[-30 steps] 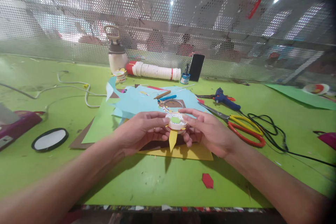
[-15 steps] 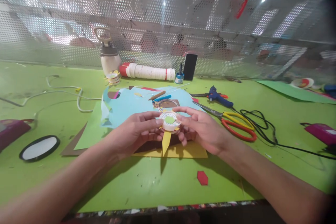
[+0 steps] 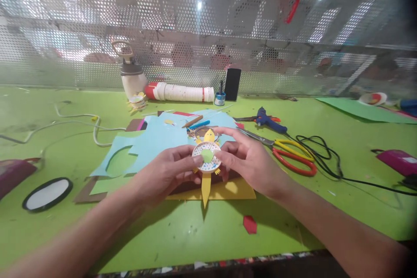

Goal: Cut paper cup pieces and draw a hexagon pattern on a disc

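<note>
Between my two hands is a paper turtle [image 3: 207,155], with a round white speckled shell, a green hexagon at its centre, and a yellow head, feet and long pointed tail. My left hand [image 3: 177,164] grips the shell's left rim, thumb on top and fingers below. On the right side, my right hand [image 3: 243,156] pinches the shell with its thumb, while the index finger reaches toward the head. Beneath lie blue paper [image 3: 163,132] with a round cut-out, and yellow paper [image 3: 234,189]. A red paper hexagon [image 3: 250,224] rests on the table nearby.
Large scissors [image 3: 293,156] and a blue glue gun [image 3: 270,120] with a black cord lie to the right. A white tube [image 3: 182,92], a bottle [image 3: 133,76], a phone [image 3: 232,84] and another small turtle [image 3: 137,102] stand at the back. An oval black-rimmed piece [image 3: 47,194] lies left.
The turtle has tilted toward me, so its shell top, yellow head and feet now show. The right fingers have shifted slightly, and the blue paper at left now lies flatter.
</note>
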